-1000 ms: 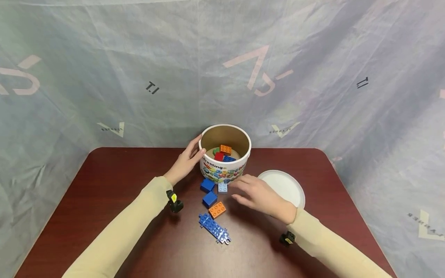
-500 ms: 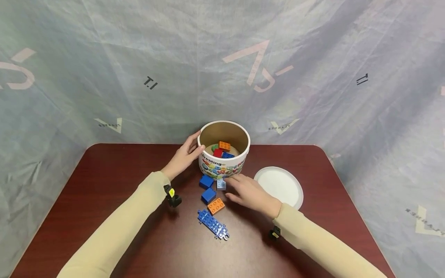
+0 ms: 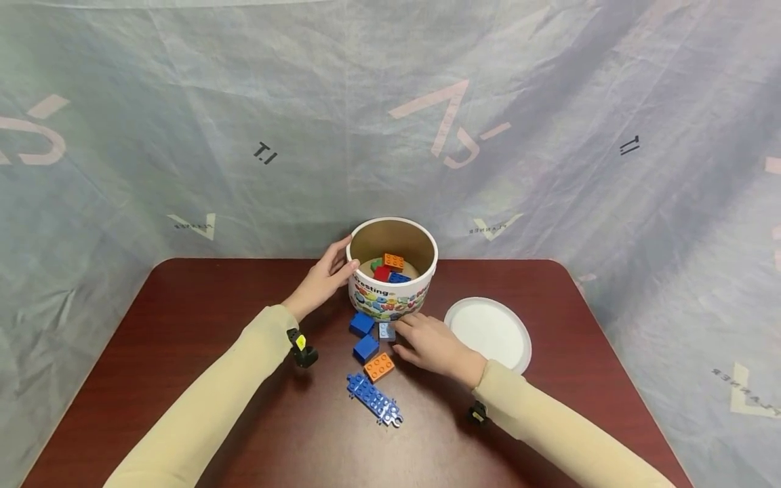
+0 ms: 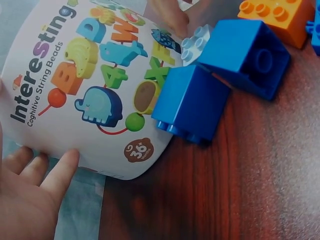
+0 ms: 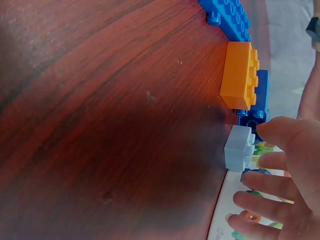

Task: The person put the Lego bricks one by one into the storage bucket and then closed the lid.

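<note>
A white printed bucket (image 3: 390,298) stands upright near the back of the table, with orange, red, blue and green blocks inside. My left hand (image 3: 320,281) rests against its left side, thumb at the rim; in the left wrist view extended fingers (image 4: 62,172) touch the printed wall. Before the bucket, my right hand (image 3: 436,346) is beside a light-blue brick (image 3: 387,331), its fingers loosely spread and not curled round it in the right wrist view. Whether they touch the brick I cannot tell. Left of that brick lie two blue blocks, a far one (image 3: 362,323) and a nearer one (image 3: 366,348).
An orange brick (image 3: 379,367) lies nearer to me, beside a long blue studded base (image 3: 375,400). At right, partly behind the right forearm, is a round white lid (image 3: 491,332). A grey printed cloth (image 3: 305,135) hangs behind the table (image 3: 213,298).
My right hand has moved left, up beside the light-blue brick. My left hand stays on the bucket. The bricks stay about where they were; the head view shifts slightly.
</note>
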Motion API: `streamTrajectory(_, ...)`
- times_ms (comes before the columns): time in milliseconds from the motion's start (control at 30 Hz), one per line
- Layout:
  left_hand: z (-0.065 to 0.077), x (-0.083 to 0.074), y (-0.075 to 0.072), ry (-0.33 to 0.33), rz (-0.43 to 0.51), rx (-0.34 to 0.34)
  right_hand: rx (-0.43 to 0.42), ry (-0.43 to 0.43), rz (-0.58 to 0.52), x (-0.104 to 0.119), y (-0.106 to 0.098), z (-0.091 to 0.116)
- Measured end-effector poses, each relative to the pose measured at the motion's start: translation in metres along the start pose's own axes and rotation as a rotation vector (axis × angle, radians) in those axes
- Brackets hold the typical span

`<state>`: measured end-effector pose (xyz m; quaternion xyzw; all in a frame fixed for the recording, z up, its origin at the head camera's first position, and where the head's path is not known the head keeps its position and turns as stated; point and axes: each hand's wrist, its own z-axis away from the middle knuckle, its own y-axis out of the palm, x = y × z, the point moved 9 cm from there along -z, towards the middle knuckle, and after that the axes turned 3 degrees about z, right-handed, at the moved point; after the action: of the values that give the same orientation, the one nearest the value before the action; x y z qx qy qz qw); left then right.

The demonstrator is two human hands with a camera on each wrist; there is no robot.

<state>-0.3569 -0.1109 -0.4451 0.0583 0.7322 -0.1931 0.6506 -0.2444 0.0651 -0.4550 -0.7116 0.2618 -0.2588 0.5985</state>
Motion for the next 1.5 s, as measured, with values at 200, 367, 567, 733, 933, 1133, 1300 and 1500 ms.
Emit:
streamTrajectory(200,0.002,0.0,-0.002,0.006,-0.006,-0.015,0.036,-0.004,0.048,0.003,0.004,-0.008)
streamTrajectory(367,0.002,0.001,0.001,0.007,-0.014,-0.006,0.038,-0.01,0.088,0.003,0.008,-0.009)
streamTrajectory(567,0.003,0.003,0.001,0.005,-0.015,-0.013,-0.004,-0.005,0.062,0.001,0.006,-0.006)
streamTrajectory(733,0.002,0.002,0.002,-0.002,-0.014,-0.005,0.012,0.007,0.052,-0.003,0.008,-0.006)
streamTrajectory(933,0.001,-0.002,0.001,0.001,-0.015,-0.018,0.017,0.023,0.028,-0.006,0.008,-0.01)
streamTrajectory(1133,0.001,-0.006,-0.001,0.017,-0.006,-0.013,0.032,0.028,0.005,-0.005,0.008,-0.011)
streamTrajectory(1300,0.003,-0.003,-0.002,0.012,-0.005,-0.009,0.045,0.042,0.001,-0.005,0.013,-0.009)
streamTrajectory(1500,0.0,-0.005,-0.003,0.02,0.0,-0.018,0.03,0.037,0.008,-0.011,0.011,-0.009)
